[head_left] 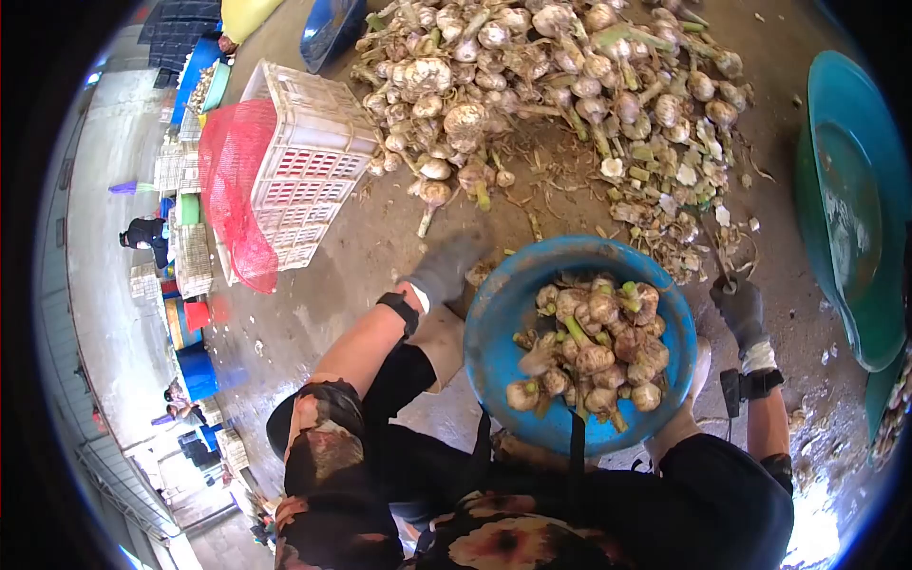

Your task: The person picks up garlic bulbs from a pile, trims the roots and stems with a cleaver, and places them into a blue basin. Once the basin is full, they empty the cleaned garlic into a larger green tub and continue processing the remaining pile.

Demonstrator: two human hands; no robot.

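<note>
My left hand (448, 269), in a grey glove, is smeared by motion over the floor left of the basin. A garlic bulb (478, 275) shows right beside its fingers; whether they grip it I cannot tell. My right hand (740, 310), also gloved, is closed around a knife (719, 249) whose thin blade points up and away. Between my legs sits a round blue basin (486, 332) with many trimmed garlic bulbs (597, 357) in it. Ahead lies a big heap of garlic (503, 76) with stalks on. Cut stalks and scraps (665, 214) lie near the knife.
A white plastic crate (318, 161) with a red mesh bag (233, 180) over its side stands at left. On the right is a large green tub (841, 180). A blue container (330, 33) lies behind the crate. Other people (147, 236) are far left among crates.
</note>
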